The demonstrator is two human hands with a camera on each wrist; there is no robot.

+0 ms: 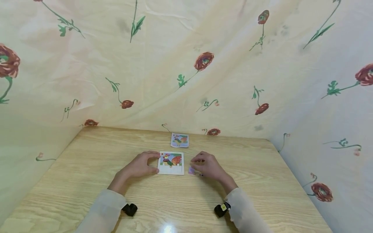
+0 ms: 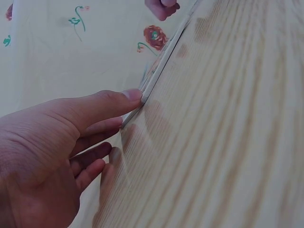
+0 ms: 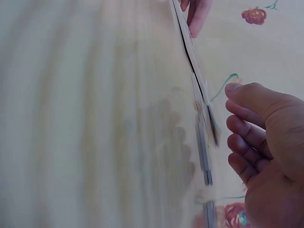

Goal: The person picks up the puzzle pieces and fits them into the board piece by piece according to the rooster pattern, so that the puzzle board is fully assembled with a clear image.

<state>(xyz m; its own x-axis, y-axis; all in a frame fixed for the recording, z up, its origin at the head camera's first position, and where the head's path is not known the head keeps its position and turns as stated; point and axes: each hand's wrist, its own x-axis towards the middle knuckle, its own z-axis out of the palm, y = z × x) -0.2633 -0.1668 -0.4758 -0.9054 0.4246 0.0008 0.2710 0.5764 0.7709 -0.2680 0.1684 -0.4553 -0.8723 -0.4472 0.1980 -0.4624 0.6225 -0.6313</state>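
Note:
A white-framed jigsaw puzzle board (image 1: 171, 172) with a colourful rooster picture lies on the wooden table, its lower strip blank white. My left hand (image 1: 142, 164) holds the board's left edge, thumb at the near corner and fingers at the far one. In the left wrist view, the thumb (image 2: 132, 95) lies against the board's thin edge (image 2: 154, 80). Right of the board, my right hand (image 1: 207, 165) hovers over loose puzzle pieces (image 1: 191, 170), one of them purple, and partly hides them. Its fingers (image 3: 247, 130) are loosely bent in the right wrist view, with nothing between them and the thumb.
Behind the board lies a small picture card (image 1: 179, 140) with the same rooster, close to the back edge of the table (image 1: 87, 155). A flower-patterned cloth (image 1: 163, 64) rises at the back and both sides. Each wrist wears a black device (image 1: 129, 209).

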